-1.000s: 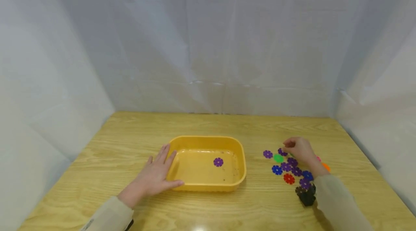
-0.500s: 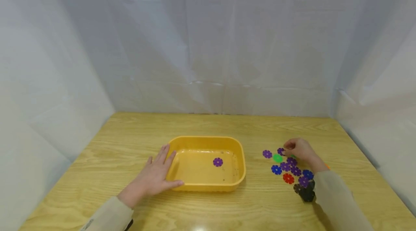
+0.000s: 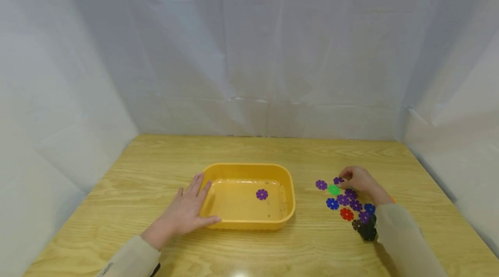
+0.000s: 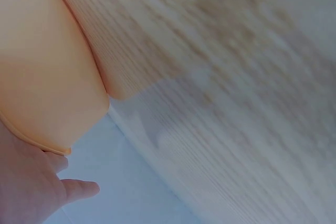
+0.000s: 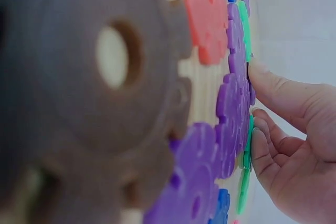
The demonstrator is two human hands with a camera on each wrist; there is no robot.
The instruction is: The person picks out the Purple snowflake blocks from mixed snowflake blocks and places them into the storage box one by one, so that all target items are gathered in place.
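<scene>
A yellow plastic tub [image 3: 249,166] sits mid-table with one purple flower disc [image 3: 262,194] inside. My left hand [image 3: 189,208] rests flat against the tub's left wall, fingers straight; the left wrist view shows the tub's wall [image 4: 42,77] against that hand [image 4: 31,187]. To the right lies a cluster of flower discs: green [image 3: 333,189], blue [image 3: 332,203], red [image 3: 346,214] and several purple. My right hand [image 3: 345,181] is curled at the cluster's far edge, pinching a purple disc [image 3: 337,180]. In the right wrist view, its thumb and fingers [image 5: 273,150] press on the purple disc's edge [image 5: 233,108].
Another purple disc [image 3: 321,185] lies apart, left of the cluster. A dark disc [image 3: 356,225] sits nearest me, huge and blurred in the right wrist view [image 5: 105,77]. White cloth walls close in the wooden table [image 3: 156,160] on three sides.
My right hand has shifted slightly nearer and settled its fingertips on the purple disc at the cluster's far edge. The left hand and the tub have not moved.
</scene>
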